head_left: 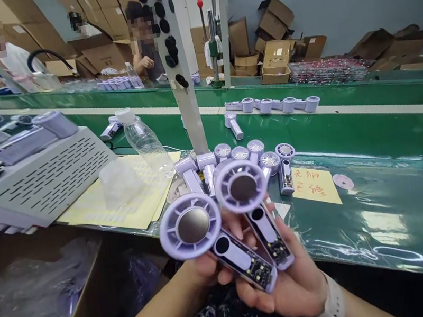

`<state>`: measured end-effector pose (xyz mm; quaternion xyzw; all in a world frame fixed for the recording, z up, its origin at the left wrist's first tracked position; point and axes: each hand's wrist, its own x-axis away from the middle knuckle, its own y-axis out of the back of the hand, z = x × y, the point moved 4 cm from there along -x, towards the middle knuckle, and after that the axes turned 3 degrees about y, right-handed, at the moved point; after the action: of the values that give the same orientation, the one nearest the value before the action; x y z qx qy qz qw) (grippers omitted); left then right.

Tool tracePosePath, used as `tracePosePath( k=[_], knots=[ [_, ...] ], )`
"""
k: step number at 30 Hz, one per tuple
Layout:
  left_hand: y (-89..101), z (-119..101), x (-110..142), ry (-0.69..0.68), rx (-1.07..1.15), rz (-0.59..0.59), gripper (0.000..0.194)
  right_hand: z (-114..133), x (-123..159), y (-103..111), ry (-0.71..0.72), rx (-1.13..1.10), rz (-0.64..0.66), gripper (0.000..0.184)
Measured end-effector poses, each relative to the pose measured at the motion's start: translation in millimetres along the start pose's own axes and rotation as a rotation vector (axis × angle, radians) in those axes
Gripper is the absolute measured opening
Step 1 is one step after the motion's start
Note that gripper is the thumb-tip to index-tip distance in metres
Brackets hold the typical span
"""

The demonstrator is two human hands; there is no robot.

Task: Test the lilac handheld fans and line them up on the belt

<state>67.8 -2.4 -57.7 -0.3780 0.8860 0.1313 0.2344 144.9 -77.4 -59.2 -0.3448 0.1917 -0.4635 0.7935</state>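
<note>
Two lilac hand-held fans lie across my hands, heads up and away from me. The left fan (193, 226) has a round metal disc in its head, and its open handle shows a circuit board. My left hand (205, 269) grips its handle from beneath. The right fan (242, 188) looks the same, and its handle rests in the palm of my right hand (290, 280), fingers curled under it. A pale band sits on my right wrist.
More lilac fans (251, 157) lie heaped on the green belt (372, 138) just beyond, others in a row (275, 104) further back. A plastic bottle (144, 139), yellow sheets (122, 204), a grey machine (37, 175), a white post (182, 77). A person works far behind.
</note>
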Motion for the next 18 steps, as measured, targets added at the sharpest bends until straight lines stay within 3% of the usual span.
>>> tracePosePath(
  k=[2, 4, 6, 8, 9, 10, 14, 18],
  knots=[
    [10.4, -7.5, 12.1, 0.071, 0.284, -0.014, 0.058, -13.7, 2.6, -3.5, -0.184, 0.002, 0.108, 0.093],
    [28.0, -15.3, 23.2, 0.167, 0.419, -0.124, 0.044, -7.4, 13.7, 8.2, -0.252, 0.212, 0.072, 0.084],
    [49.5, -22.2, 32.0, 0.178, 0.357, -0.309, 0.041, 19.4, 25.5, 36.4, -0.114, 0.617, -0.243, 0.066],
    [66.0, -26.5, 37.8, 0.117, 0.250, -0.437, 0.043, 57.5, 37.7, 65.1, 0.154, 1.057, -0.727, 0.053],
    [71.1, -26.7, 39.6, 0.092, 0.208, -0.472, 0.044, 70.8, 40.3, 75.1, 0.231, 1.218, -0.894, 0.050],
    [74.2, -26.0, 40.3, 0.081, 0.188, -0.494, 0.044, 78.6, 38.3, 83.1, 0.246, 1.337, -0.969, 0.049],
    [74.5, -24.7, 32.2, 0.073, 0.260, -0.480, 0.042, 79.7, 19.8, 99.6, 0.158, 1.444, -0.891, 0.043],
    [74.3, -31.0, 14.3, 0.011, 0.220, -0.443, 0.053, 78.7, 16.8, 104.7, 0.066, 1.605, -0.965, 0.041]
  ],
)
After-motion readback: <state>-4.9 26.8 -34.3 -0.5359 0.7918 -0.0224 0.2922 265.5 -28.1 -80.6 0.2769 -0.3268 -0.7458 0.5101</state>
